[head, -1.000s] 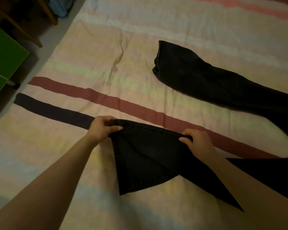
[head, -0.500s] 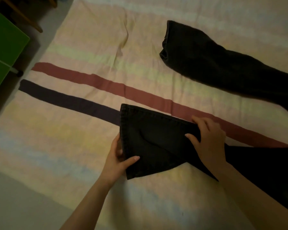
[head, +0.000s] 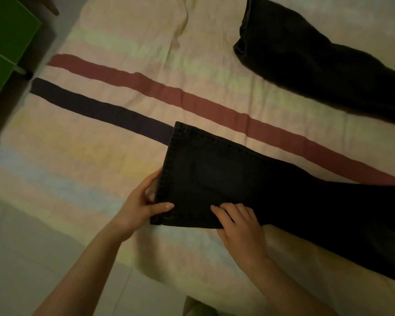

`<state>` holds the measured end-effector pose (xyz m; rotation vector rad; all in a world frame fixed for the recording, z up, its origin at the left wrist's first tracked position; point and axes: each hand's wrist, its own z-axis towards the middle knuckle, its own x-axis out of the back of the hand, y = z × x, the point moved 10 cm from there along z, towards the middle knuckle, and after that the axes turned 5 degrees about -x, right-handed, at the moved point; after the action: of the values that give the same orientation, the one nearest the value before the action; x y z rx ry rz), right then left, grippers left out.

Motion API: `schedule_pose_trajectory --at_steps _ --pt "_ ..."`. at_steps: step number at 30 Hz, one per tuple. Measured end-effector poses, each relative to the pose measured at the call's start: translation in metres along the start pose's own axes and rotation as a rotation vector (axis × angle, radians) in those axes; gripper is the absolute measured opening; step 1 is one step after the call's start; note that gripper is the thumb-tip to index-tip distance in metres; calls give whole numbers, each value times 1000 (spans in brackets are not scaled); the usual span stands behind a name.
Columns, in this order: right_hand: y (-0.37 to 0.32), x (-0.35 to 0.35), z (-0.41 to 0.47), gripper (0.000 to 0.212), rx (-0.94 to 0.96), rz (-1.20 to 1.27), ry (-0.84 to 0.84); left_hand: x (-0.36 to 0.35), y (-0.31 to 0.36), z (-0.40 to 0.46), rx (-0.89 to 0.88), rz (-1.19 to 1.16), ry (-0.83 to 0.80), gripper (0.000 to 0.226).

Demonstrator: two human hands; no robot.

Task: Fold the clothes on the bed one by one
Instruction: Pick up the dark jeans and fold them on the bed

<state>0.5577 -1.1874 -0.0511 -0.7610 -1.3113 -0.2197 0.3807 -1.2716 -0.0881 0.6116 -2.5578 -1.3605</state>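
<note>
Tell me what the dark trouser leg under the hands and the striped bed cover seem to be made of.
The dark trouser leg looks like black or charcoal denim: matte, fairly stiff, with a thick stitched hem and a faded patch. The striped bed cover looks like thin woven cotton, matte, with soft creases. The dim light leaves both uncertain. The left hand pinches the hem; the right hand presses it flat.

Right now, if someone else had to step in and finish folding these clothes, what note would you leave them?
Left hand: grips the hem corner of the near trouser leg, thumb on top, fingers underneath.
Right hand: fingers rest on the same leg along its near edge; whether they grip it is unclear.
Things: the near leg lies flat across the striped bedsheet, hem to the left. The far trouser leg lies spread apart, towards the top right.
Done: the near leg is laid out flat.
Left: bring the two legs together, then fold the trousers; any other clothes are out of view.
</note>
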Motion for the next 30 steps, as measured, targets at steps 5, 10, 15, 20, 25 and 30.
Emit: schedule_pose_trajectory --at_steps 5,10,15,20,25,30 --pt "-20 2 -4 27 -12 81 31 17 11 -3 -26 80 -44 71" --pt "-30 -8 -1 30 -115 149 13 37 12 -4 -71 209 31 66" --pt "-32 -26 -7 16 -174 110 -60 44 -5 -8 -64 299 168 61" --pt "-31 -35 -18 43 -204 133 -158 34 7 -21 -147 628 294 72" --pt "-12 -19 -39 40 -217 197 -160 -10 27 -28 -371 1180 291 80" --pt "37 1 -61 47 -350 58 -161 -80 16 -11 -405 1368 130 72"
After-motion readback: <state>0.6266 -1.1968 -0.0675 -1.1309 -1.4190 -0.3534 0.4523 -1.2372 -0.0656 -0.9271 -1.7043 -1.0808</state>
